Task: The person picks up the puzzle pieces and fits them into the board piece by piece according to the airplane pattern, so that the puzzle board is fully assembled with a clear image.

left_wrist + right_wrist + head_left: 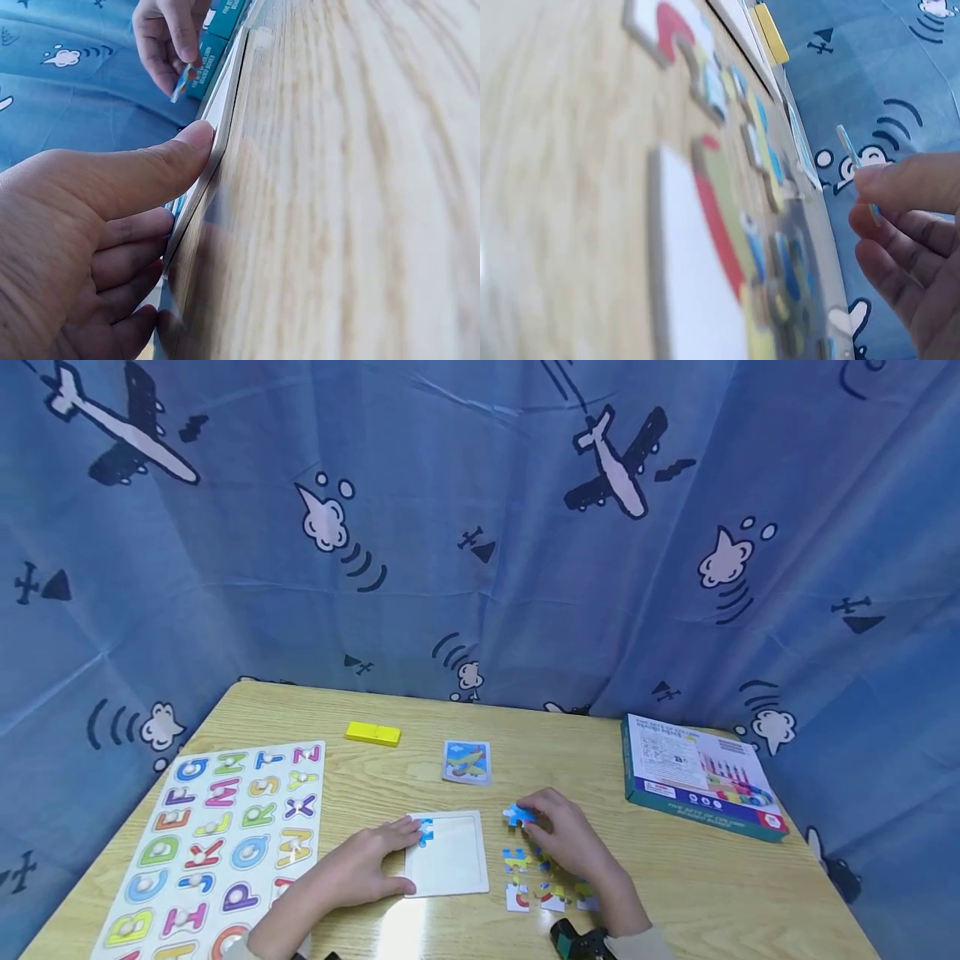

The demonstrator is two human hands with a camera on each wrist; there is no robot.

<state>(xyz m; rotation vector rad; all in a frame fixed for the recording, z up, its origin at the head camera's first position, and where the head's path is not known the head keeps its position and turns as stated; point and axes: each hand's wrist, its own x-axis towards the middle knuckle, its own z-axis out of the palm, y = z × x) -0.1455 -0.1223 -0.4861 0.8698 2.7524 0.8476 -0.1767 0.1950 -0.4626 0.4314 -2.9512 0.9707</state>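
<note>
My right hand (564, 835) pinches a blue jigsaw piece (517, 815) between thumb and fingers, raised off the table in the right wrist view. Several loose jigsaw pieces (517, 897) lie below that hand, some hidden under it. Near the middle of the table is a white puzzle tray (457, 860), with one blue piece (426, 832) in its upper left corner. My left hand (367, 864) rests at the tray's left side, fingers extended near that corner piece. In the left wrist view its thumb (196, 136) lies on the tray's edge.
A picture card (467, 762) with an airplane lies behind the tray, and a yellow block (372, 733) sits farther back. An alphabet board (258, 814) covers the left side. At the back right lies a flat box (701, 777), before a blue curtain (480, 527).
</note>
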